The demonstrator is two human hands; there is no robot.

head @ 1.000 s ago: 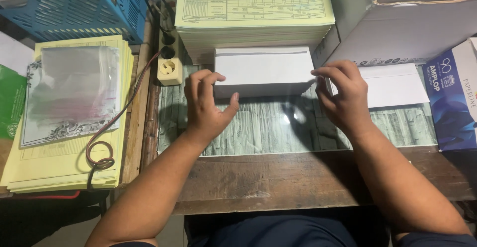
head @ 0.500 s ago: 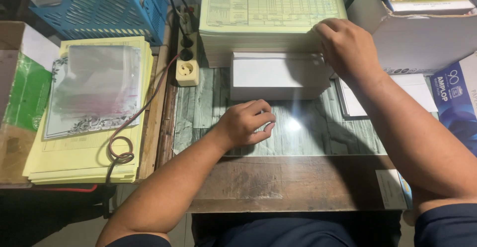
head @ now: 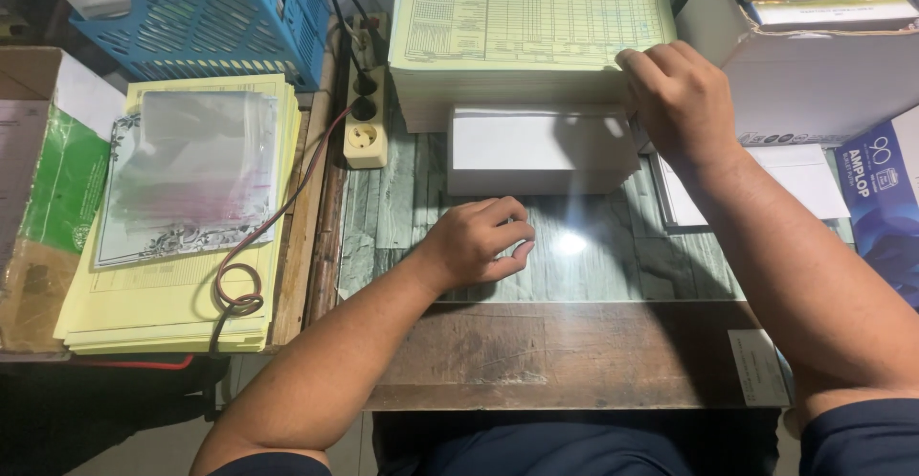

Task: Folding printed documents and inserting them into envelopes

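Note:
A thick stack of pale yellow printed forms (head: pixel 526 16) lies at the back of the desk. My right hand (head: pixel 682 98) rests on its near right corner, fingertips curled over the edge of the sheets. In front of that stack sits a lower stack of white envelopes (head: pixel 536 148). My left hand (head: pixel 476 242) lies on the glass desk top (head: pixel 593 265) just in front of the white stack, fingers loosely curled, holding nothing.
A blue plastic basket (head: pixel 201 16) stands at the back left. A power strip (head: pixel 366 117) with a red cable lies beside a pile of yellow paper with a clear sleeve (head: pixel 187 208). White boxes (head: pixel 823 74) and a blue paper ream (head: pixel 881 208) crowd the right.
My right hand left the white stack and moved up to the corner of the yellow forms. My left hand drew back onto the glass and curled its fingers.

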